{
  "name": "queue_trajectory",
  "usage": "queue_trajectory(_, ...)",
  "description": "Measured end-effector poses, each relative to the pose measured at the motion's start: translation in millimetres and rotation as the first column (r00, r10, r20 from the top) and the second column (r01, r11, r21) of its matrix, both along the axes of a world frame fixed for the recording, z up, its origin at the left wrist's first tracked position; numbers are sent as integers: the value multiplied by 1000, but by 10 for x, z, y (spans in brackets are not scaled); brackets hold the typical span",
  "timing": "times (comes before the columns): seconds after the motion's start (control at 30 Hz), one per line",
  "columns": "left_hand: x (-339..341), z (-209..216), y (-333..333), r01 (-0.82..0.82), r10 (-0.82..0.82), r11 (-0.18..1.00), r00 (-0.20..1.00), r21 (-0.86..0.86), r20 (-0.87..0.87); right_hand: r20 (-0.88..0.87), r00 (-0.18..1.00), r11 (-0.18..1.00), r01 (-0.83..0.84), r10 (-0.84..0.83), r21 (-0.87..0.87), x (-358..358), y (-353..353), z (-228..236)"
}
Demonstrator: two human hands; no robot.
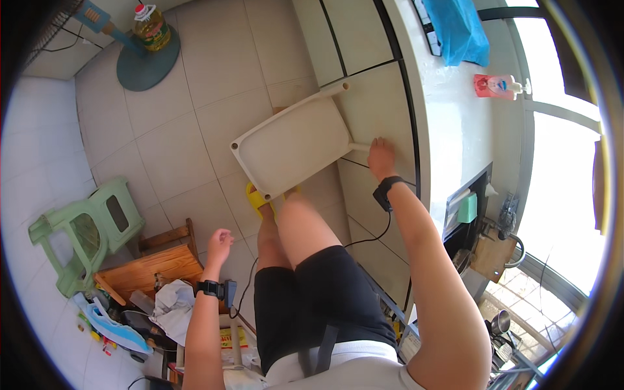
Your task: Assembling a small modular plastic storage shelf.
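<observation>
A white plastic rack shelf [296, 146], a rectangular panel with round sockets at corners and short posts, is held tilted above the floor in front of my legs. My right hand [381, 156] is closed around the end of one post on its right side, close to the cabinet front. Out to the left, my left hand [220, 246] hangs in the air with loosely curled fingers and nothing visible in it. Nearest to that hand is a brown wooden stool [156, 263]. A yellow slipper [257, 198] shows just under the shelf's near corner.
Green plastic stools [117, 214] stand at the left wall. At the far left, an oil bottle [153, 29] rests on a round grey-green base [149, 68]. The counter [455, 123] on the right carries a pink pump bottle [495, 86] and a blue bag [458, 32]. Cables run from both wrists.
</observation>
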State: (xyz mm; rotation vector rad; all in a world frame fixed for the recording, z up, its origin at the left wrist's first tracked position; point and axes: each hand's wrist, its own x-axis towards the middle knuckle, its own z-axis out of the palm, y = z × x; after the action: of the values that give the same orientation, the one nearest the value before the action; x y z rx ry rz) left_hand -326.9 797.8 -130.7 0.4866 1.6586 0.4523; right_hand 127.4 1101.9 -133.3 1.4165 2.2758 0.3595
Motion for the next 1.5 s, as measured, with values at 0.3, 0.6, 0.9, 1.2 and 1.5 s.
queue_trajectory(0.3, 88, -206, -124, 19, -19, 999, 1000, -41, -17, 390, 918, 935, 196, -68, -297, 59, 166, -659)
queue_trajectory(0.6, 122, -208, 11, 41, -42, 999, 999, -13, -17, 316, 883, 729, 466, -347, -501, -80, 488, -585)
queue_trajectory(0.9, 84, -282, 33, -56, 55, 998, 994, 10, 95, -378, 731, 812, 426, -568, -399, -487, -195, 697)
queue_trajectory(1.2, -58, -129, 21, 83, -80, 995, 996, -62, 40, -857, 143, 580, 789, -494, -202, 226, -1527, 2573)
queue_trajectory(1.5, -122, 57, 56, 111, -113, 984, 994, -137, -6, -633, -43, 86, 981, -773, -172, 1963, -1788, 2145)
